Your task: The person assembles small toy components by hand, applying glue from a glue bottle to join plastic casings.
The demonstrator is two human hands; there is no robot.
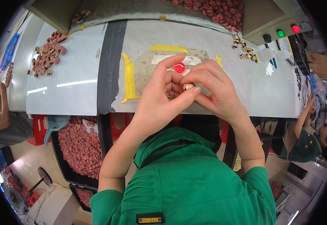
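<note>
My two hands meet over the middle of the bench, fingertips together round a small pink and cream piece [188, 86]. My left hand [158, 92] is curled, its thumb reaching across to the piece. From the other side my right hand [218, 88] pinches it between thumb and bent fingers, which hide much of it. Just beyond the fingers sits a round red button-like disc [179, 67] on a pale plate. Yellow tape [129, 80] frames this work spot.
Pink round pieces [49, 54] lie at the left; small cream and dark pieces [246, 48] lie at the right. More pink pieces [220, 13] fill the raised shelf. A black crate [79, 146] of pink discs stands below the bench. Co-workers sit at either side.
</note>
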